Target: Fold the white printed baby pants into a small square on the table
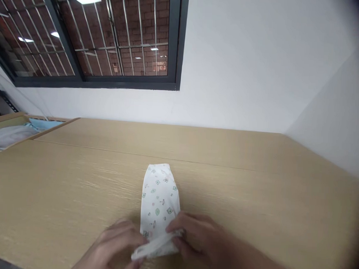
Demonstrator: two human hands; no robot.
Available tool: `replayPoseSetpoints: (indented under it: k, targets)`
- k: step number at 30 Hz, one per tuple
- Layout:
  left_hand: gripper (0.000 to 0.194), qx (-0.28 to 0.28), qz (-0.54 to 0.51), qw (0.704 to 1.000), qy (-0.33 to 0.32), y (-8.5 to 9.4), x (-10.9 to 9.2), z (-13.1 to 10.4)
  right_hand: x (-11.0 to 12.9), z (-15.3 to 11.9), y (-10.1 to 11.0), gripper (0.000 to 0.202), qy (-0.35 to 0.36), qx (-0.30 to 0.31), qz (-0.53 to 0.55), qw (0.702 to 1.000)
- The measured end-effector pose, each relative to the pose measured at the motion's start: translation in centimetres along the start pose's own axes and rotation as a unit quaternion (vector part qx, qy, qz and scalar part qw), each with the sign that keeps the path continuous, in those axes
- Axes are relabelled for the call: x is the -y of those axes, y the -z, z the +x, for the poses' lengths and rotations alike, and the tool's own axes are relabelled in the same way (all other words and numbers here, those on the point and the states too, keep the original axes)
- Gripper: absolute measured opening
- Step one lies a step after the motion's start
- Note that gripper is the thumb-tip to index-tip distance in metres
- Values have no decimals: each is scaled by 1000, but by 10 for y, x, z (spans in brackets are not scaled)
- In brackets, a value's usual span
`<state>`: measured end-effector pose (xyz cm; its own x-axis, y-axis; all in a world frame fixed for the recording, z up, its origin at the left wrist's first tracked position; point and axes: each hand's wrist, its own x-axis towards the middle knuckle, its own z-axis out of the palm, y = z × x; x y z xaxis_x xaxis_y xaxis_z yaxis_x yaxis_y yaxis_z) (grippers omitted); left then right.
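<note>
A white cloth [158, 200] printed with small green and pink motifs lies lengthwise on the wooden table [77, 186], its far end flat and narrow. The near end is lifted and folded into a white band between my hands. My left hand [117, 242] pinches the left end of this band, and its fingers are blurred. On the right side, my right hand [196, 237] grips the other end between thumb and forefinger.
At the far left stands an open box [47, 133] with white and light blue fabric inside. A white wall [228, 73] and a dark-framed barred window [116, 83] rise behind the table.
</note>
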<state>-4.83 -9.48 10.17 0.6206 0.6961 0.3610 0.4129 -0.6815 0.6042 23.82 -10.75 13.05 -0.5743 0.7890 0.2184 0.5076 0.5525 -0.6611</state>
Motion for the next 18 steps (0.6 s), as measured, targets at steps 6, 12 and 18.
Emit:
replayPoseSetpoints:
  k: [6,12,18]
  targets:
    - [29,-107,-62,984,127,1,41,61,-48,62,17,19,19,-125,16,992]
    - [37,-100,14,979,177,-10,93,127,-104,116,12,20,-105,-163,17,981]
    - [24,-95,120,970,191,-29,120,155,-144,137,-2,16,-118,-166,-46,978]
